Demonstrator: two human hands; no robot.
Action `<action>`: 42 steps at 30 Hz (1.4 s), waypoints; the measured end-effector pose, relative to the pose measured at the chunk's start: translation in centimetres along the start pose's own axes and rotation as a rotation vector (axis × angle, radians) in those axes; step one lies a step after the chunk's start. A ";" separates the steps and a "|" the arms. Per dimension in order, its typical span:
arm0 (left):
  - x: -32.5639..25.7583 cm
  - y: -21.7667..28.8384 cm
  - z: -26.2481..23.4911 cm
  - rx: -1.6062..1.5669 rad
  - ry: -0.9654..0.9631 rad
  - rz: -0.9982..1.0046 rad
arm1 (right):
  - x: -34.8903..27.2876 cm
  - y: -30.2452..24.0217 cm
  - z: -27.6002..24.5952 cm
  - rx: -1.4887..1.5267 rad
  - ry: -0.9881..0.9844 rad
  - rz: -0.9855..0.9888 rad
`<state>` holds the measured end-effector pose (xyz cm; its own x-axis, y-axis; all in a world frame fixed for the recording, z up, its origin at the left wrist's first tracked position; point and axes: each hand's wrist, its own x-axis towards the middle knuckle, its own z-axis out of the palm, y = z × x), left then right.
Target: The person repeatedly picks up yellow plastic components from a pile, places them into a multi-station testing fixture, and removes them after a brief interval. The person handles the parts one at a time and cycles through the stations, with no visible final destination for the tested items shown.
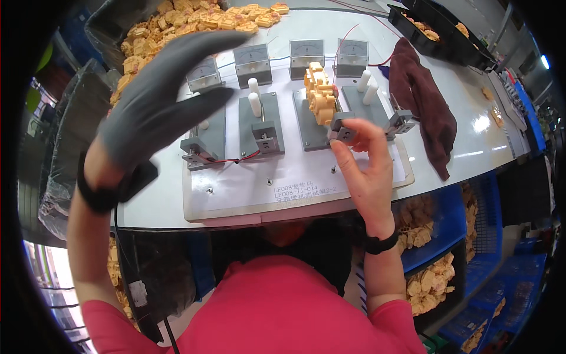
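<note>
Beside the fixtures [306, 131]; maroon cloth [420, 109]

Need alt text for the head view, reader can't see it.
A bare right hand appears to pinch a grey block on a fixture bearing a yellow part; the grey-gloved left hand is open above the left of a white table. Four dial meters stand behind, with piled yellow parts far left and a maroon cloth right.

Right hand [371, 170] had a grey block [345, 134] pinched, yellow part [320, 97] right beside it; gloved left hand [150, 115] just hung there, spread wide.
</note>
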<state>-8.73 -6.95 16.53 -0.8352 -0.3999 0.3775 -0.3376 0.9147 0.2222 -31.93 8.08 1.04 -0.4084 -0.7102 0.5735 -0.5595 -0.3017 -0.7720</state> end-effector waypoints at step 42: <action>-15.9 -31.4 0.6 0.514 -0.277 -1.390 | -40.7 17.9 -39.0 -0.769 1.063 1.246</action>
<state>14.87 -29.23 2.99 0.2347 -0.9706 -0.0524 -0.9682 -0.2286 -0.1019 -53.45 56.43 -25.44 -0.8692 0.4935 -0.0301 0.3556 0.5818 -0.7315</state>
